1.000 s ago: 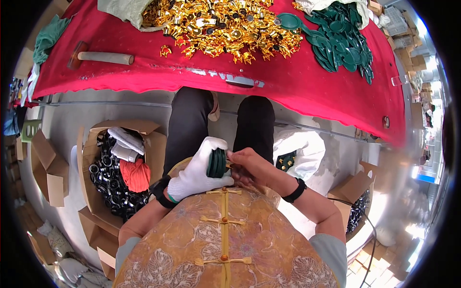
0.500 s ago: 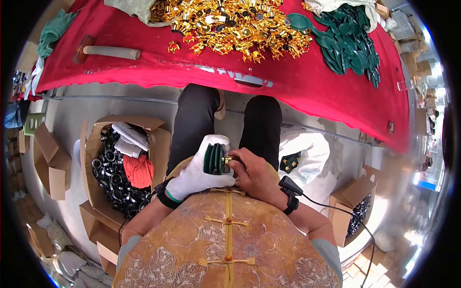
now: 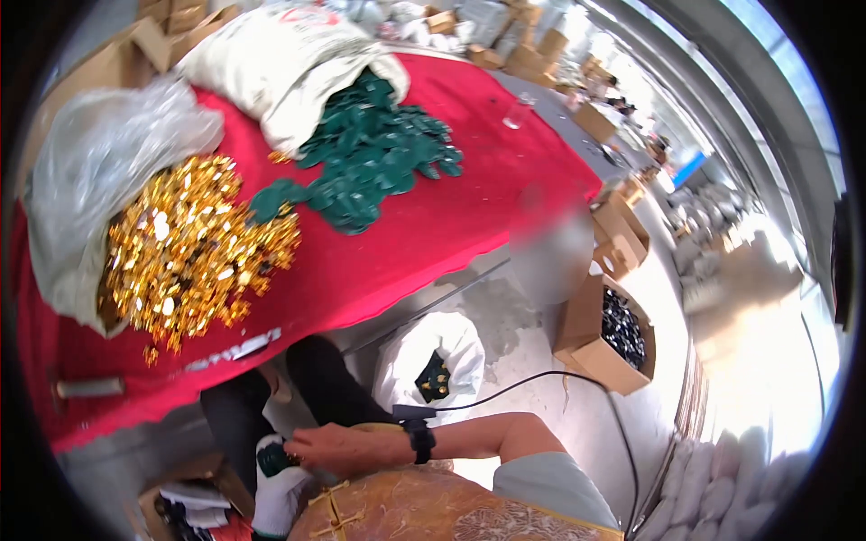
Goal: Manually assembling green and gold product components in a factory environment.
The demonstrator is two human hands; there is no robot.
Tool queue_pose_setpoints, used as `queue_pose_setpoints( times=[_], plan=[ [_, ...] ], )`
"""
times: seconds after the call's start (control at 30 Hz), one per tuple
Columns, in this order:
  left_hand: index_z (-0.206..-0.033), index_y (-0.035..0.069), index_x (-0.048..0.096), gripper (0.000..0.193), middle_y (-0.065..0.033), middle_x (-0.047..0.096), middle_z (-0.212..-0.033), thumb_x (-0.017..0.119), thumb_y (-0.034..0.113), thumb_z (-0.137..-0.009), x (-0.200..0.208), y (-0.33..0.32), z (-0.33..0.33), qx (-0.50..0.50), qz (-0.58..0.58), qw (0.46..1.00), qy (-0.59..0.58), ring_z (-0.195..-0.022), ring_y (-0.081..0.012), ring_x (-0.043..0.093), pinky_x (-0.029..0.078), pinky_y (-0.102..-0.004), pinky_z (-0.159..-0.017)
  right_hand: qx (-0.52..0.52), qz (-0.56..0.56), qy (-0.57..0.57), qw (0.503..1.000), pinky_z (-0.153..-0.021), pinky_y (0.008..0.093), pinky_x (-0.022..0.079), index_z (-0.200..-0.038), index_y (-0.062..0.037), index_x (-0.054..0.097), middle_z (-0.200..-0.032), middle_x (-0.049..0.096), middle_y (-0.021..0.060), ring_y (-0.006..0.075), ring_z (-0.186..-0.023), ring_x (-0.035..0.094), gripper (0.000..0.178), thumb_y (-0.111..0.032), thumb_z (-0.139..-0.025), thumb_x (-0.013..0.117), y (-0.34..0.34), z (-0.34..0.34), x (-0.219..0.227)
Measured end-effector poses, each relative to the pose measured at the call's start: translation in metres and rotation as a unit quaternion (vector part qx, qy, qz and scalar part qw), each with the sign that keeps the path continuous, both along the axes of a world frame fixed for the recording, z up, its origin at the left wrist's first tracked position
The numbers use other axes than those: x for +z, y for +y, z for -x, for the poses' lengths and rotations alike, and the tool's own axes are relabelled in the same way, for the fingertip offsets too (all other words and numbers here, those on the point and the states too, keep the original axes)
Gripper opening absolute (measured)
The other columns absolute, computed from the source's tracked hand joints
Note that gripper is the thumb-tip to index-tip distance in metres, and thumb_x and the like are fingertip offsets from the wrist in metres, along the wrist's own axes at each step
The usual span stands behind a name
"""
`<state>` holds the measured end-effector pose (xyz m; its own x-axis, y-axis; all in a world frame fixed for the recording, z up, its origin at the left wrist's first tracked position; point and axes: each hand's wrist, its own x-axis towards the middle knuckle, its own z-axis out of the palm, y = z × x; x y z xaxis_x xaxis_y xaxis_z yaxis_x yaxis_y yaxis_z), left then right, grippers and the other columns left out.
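My left hand point(image 3: 278, 498), in a white glove, is closed round a stack of dark green discs point(image 3: 271, 458) in front of my body. My bare right hand point(image 3: 336, 449) meets it from the right, fingertips pinched at the end of the stack. A bit of a small gold-coloured piece point(image 3: 293, 460) shows between those fingers, mostly hidden. On the red-covered table point(image 3: 451, 212) lie a heap of shiny gold pieces point(image 3: 185, 248) and a pile of green discs point(image 3: 365, 158).
A white sack point(image 3: 280, 68) and clear plastic bag point(image 3: 117, 135) stand behind the heaps. A hammer handle point(image 3: 90, 388) lies at left. Beside my legs is a white bag point(image 3: 465, 347) with green-and-gold pieces. Cardboard boxes point(image 3: 577, 329) hold dark parts. A cable point(image 3: 514, 386) runs from my right wrist.
The view has swung to the right, so table and hands now sit further left in it. Both hands stay together at the green discs.
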<state>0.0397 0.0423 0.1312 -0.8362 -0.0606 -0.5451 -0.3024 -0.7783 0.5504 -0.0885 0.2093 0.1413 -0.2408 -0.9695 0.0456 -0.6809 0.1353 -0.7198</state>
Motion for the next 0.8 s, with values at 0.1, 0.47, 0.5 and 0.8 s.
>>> queue_pose_setpoints(
  times=[0.1, 0.47, 0.5, 0.8],
  plan=[
    [-0.134, 0.009, 0.047, 0.063, -0.0046, 0.058, -0.119, 0.072, -0.002, -0.078, 0.023, -0.006, -0.003, -0.064, -0.035, 0.997, -0.030, -0.105, -0.0183, 0.061, 0.053, -0.0336, -0.088, -0.037, 0.040, 0.010, 0.998, -0.071, 0.0462, 0.054, -0.123, 0.0033, 0.051, -0.100, 0.058, 0.0208, 0.0407, -0.082, 0.066, 0.038, -0.006, -0.088, 0.064, 0.005, -0.007, -0.010],
    [-0.130, 0.010, 0.038, 0.080, -0.0077, 0.056, -0.112, 0.078, -0.008, -0.063, -0.098, -0.025, 0.009, -0.081, 0.292, 0.925, 0.231, -0.098, -0.0197, 0.062, 0.054, -0.0335, -0.083, -0.174, 0.115, -0.030, 0.978, -0.058, 0.0426, 0.051, -0.102, -0.0027, 0.058, -0.070, 0.055, 0.0095, 0.0334, -0.060, 0.061, 0.020, -0.023, -0.099, 0.059, -0.015, -0.017, -0.043],
    [-0.129, 0.010, 0.037, 0.081, -0.0076, 0.056, -0.110, 0.079, -0.008, -0.061, -0.103, -0.027, 0.008, -0.084, 0.414, 0.864, 0.274, -0.097, -0.0195, 0.062, 0.054, -0.0333, -0.082, -0.173, 0.117, -0.029, 0.978, -0.058, 0.0426, 0.051, -0.102, -0.0027, 0.058, -0.070, 0.055, 0.0095, 0.0334, -0.060, 0.061, 0.020, -0.023, -0.099, 0.059, -0.018, -0.012, -0.047],
    [-0.122, 0.006, 0.044, 0.064, -0.0076, 0.055, -0.099, 0.083, 0.002, -0.071, 0.002, 0.016, 0.023, -0.163, 0.517, 0.820, 0.184, -0.088, -0.0204, 0.055, 0.048, -0.0352, -0.080, -0.116, -0.071, -0.365, 0.921, -0.056, 0.0412, 0.049, -0.084, -0.0014, 0.062, -0.057, 0.054, 0.0060, 0.0252, -0.057, 0.060, 0.048, -0.042, -0.106, 0.047, -0.001, 0.007, -0.060]
  ],
)
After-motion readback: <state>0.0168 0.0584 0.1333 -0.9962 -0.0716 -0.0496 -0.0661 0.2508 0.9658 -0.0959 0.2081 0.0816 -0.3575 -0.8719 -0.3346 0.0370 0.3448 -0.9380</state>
